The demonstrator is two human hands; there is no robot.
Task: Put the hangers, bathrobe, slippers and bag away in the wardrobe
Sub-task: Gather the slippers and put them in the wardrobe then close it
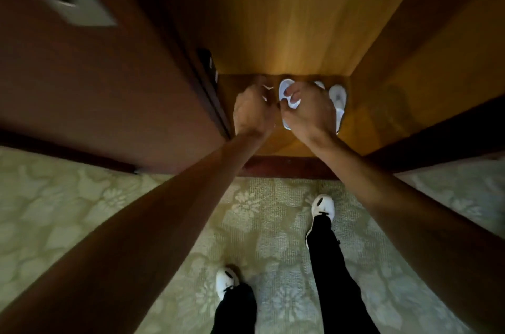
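Both hands (278,112) low at 12 o'clock in the wardrobe (295,32); right pinching a slipper (287,93), left curled, hold unclear. Could drop crooked if let go early.

A pale green carpet (273,224) with a raised flower pattern covers the floor. Two white shoes with black marks stand on the carpet, one (323,206) near its far edge and the other (225,280) nearer the camera and to the left, each below a black trouser leg (332,265).
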